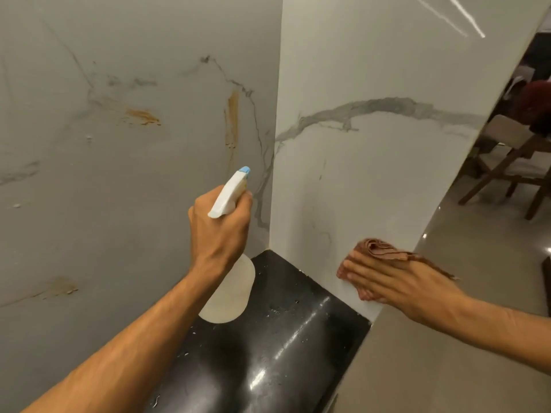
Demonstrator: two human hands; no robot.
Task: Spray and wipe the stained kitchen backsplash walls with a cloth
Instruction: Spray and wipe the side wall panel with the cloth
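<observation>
Backsplash marble is seen as two walls that meet in a corner above the back corner of a black countertop (283, 338). The left wall (89, 189) is marked with orange-brown stains (143, 116): one smear at mid-height, one vertical streak near the corner and a fainter patch lower down. The right wall (372, 70) is crossed by a grey vein, and no stains can be made out on it. A white spray bottle (229, 293) is gripped round its neck by the left hand (219, 225), with the fingers curled about the trigger. It is held above the countertop's back corner, and its blue nozzle is pointed at the left wall, just below the vertical streak. A brown cloth (384, 250) is pressed flat against the right wall by the right hand (396, 281), with straight fingers, just above the countertop's right edge. Water drops are scattered over the countertop. A wooden chair (507, 162) is seen beyond the right wall.
</observation>
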